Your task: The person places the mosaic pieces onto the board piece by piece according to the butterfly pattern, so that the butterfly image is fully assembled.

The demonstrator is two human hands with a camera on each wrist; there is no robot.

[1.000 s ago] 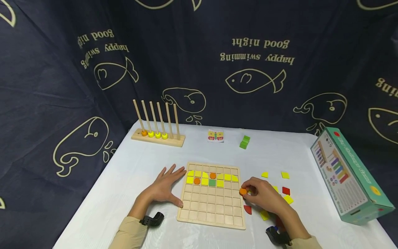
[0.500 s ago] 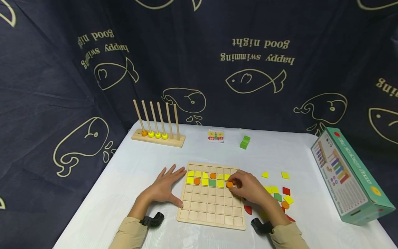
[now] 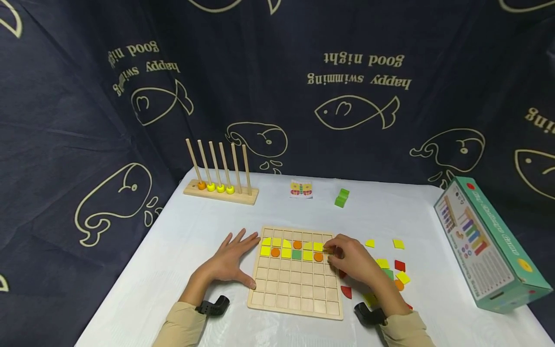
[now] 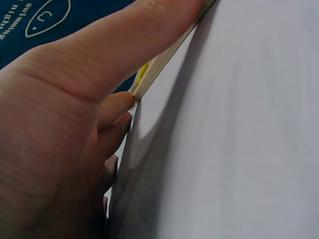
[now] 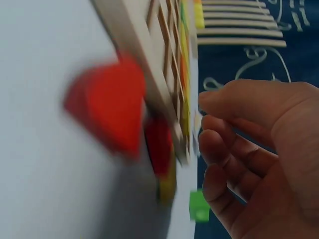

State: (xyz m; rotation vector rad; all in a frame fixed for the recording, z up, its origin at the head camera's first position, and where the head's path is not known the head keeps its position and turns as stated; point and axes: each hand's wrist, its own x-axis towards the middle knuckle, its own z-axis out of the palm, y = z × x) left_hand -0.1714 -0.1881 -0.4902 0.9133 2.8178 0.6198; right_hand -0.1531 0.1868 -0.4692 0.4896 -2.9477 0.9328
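My left hand (image 3: pixel 231 259) lies with fingers spread along the left side of a wooden grid board (image 3: pixel 295 304), thumb and fingertips at its edge. Over the board's upper right edge is my right hand (image 3: pixel 353 258), its fingers loosely bent and nothing between thumb and fingertips in the right wrist view. Just left of those fingertips an orange disc (image 3: pixel 318 257) sits in a cell of the second filled row. Yellow tiles (image 3: pixel 286 253), a green square (image 3: pixel 297 254) and two more orange discs fill other cells. The right hand hides the end of the rows.
Loose yellow, red (image 3: pixel 400 265), green and orange (image 3: pixel 399 285) pieces lie right of the board, partly under the right forearm. Behind stand a peg rack (image 3: pixel 221 193) with beads, a butterfly pattern card (image 3: pixel 301 189) and green blocks (image 3: pixel 341 197). A box (image 3: pixel 490 246) stands far right.
The right hand carried an orange disc leftward onto the board, let it go in a cell of the second filled row, and has shifted slightly right. The left hand has stayed put.
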